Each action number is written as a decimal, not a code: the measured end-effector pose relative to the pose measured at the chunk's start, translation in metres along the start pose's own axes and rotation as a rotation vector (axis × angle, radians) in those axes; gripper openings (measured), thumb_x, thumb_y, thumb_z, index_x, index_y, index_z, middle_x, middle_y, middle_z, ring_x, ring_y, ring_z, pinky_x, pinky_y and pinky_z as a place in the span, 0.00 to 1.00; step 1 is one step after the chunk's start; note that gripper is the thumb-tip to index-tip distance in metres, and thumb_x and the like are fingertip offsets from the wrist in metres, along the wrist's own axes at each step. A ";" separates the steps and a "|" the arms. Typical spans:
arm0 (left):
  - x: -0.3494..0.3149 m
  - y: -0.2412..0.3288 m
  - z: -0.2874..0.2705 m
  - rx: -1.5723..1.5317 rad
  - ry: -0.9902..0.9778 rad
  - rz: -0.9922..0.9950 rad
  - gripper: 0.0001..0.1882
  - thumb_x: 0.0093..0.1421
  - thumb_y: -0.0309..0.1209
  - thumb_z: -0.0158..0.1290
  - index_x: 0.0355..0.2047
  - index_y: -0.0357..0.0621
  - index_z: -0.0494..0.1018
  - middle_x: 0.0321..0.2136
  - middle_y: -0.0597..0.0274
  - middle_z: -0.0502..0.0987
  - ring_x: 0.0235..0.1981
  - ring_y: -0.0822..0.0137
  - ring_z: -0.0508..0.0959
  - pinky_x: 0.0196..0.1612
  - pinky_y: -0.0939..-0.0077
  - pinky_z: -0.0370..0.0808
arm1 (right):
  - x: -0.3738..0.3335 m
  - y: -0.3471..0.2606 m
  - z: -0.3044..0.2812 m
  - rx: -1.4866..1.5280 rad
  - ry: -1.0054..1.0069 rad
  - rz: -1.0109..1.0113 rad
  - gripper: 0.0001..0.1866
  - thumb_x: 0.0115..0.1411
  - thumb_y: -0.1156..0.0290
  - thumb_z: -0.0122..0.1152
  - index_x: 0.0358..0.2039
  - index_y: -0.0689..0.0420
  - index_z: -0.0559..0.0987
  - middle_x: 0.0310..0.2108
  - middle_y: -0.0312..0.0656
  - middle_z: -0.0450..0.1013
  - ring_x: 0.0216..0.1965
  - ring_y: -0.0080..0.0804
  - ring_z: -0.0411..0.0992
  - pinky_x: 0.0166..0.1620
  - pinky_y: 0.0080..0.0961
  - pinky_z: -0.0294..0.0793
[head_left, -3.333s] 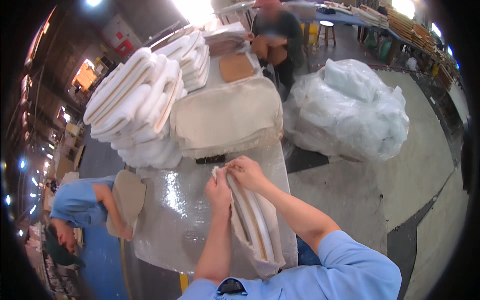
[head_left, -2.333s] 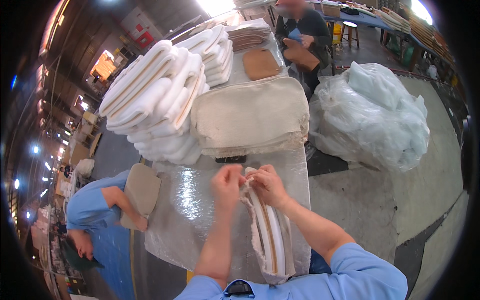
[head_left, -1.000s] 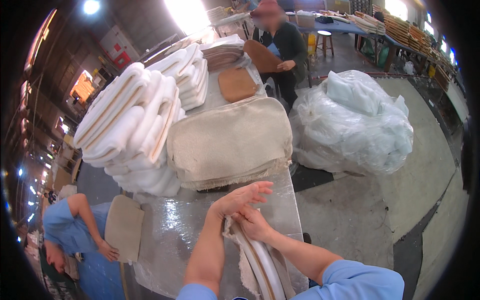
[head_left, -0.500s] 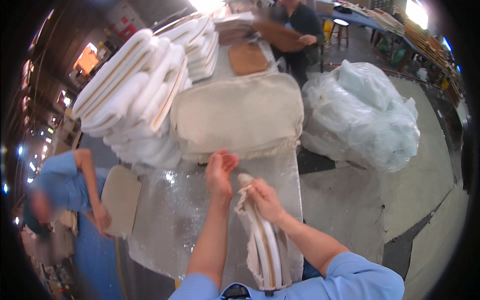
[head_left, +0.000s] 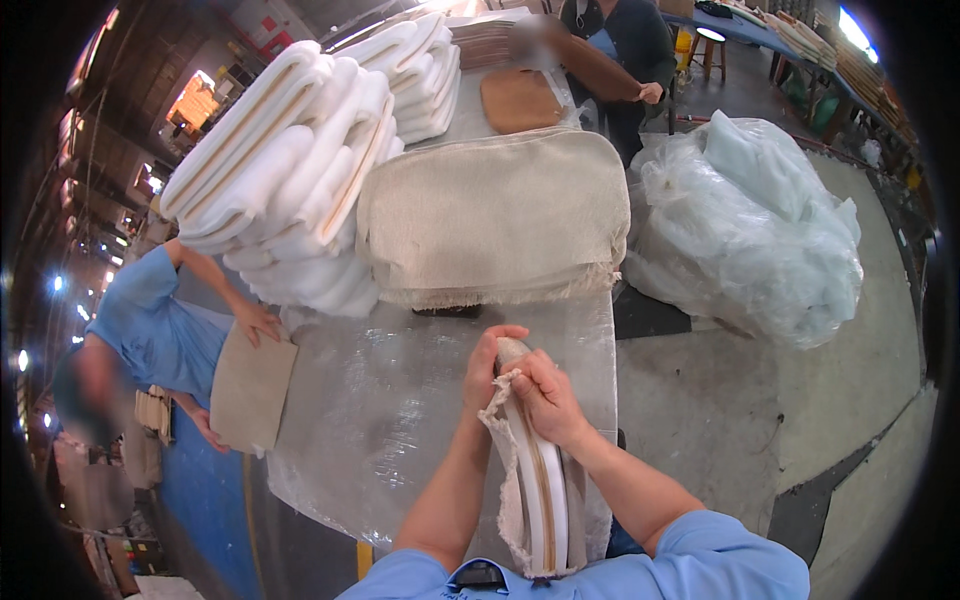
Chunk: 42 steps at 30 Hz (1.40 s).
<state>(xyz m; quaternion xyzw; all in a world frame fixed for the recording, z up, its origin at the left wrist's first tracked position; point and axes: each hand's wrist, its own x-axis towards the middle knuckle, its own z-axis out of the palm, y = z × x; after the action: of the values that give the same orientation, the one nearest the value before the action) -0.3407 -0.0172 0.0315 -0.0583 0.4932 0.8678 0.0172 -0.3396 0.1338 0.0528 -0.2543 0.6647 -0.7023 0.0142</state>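
Note:
A padded seat cushion (head_left: 548,500) stands on edge close in front of me, its near end against my body. White padding with a brown layer in the middle shows along its open side, and a beige fabric cover (head_left: 510,490) with a frayed edge wraps it. At the far end, my left hand (head_left: 484,372) is cupped round the covered tip, fingers curled. Just right of it, my right hand (head_left: 550,400) is closed on the cover and cushion. The palms hide part of that end.
A stack of beige covers (head_left: 490,215) lies ahead on the plastic-covered table (head_left: 370,400). White folded padding (head_left: 280,150) is piled at the left, and a plastic-wrapped bundle (head_left: 745,230) sits right. A co-worker at left handles a beige panel (head_left: 255,390); another person holds a brown panel (head_left: 598,62).
My left hand has moved right, from free in the air onto the cushion's far end beside my right hand. The co-worker's hand has moved up onto the beige panel.

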 end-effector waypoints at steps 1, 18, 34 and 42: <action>0.003 -0.002 -0.002 0.103 0.017 0.038 0.28 0.78 0.54 0.41 0.52 0.40 0.74 0.40 0.58 0.79 0.40 0.68 0.80 0.45 0.69 0.80 | 0.002 0.000 -0.004 -0.012 -0.009 -0.003 0.10 0.75 0.68 0.54 0.40 0.58 0.81 0.39 0.40 0.79 0.42 0.39 0.71 0.49 0.32 0.71; 0.046 -0.010 -0.003 -0.136 0.107 0.110 0.34 0.75 0.58 0.46 0.69 0.47 0.59 0.52 0.65 0.73 0.52 0.70 0.77 0.52 0.71 0.78 | 0.118 0.050 0.004 0.569 -0.107 0.309 0.27 0.79 0.45 0.44 0.54 0.57 0.78 0.45 0.38 0.74 0.44 0.24 0.71 0.45 0.27 0.77; 0.004 0.010 0.034 -0.083 0.134 0.033 0.38 0.77 0.62 0.34 0.73 0.46 0.56 0.66 0.61 0.64 0.66 0.66 0.66 0.67 0.70 0.66 | 0.088 0.034 0.004 -0.078 -0.125 -0.075 0.33 0.76 0.47 0.44 0.70 0.59 0.68 0.59 0.48 0.71 0.64 0.45 0.64 0.70 0.42 0.58; -0.069 0.004 0.067 -0.002 0.159 -0.064 0.38 0.79 0.55 0.36 0.77 0.40 0.53 0.75 0.56 0.57 0.73 0.62 0.60 0.74 0.66 0.57 | 0.081 0.035 -0.051 0.226 -0.377 0.371 0.29 0.76 0.51 0.46 0.66 0.59 0.75 0.66 0.48 0.71 0.68 0.39 0.66 0.72 0.37 0.59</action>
<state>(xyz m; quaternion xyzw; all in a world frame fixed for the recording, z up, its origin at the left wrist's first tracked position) -0.2782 0.0400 0.0765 -0.1428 0.4899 0.8600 0.0055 -0.4401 0.1478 0.0477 -0.2509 0.6029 -0.6979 0.2941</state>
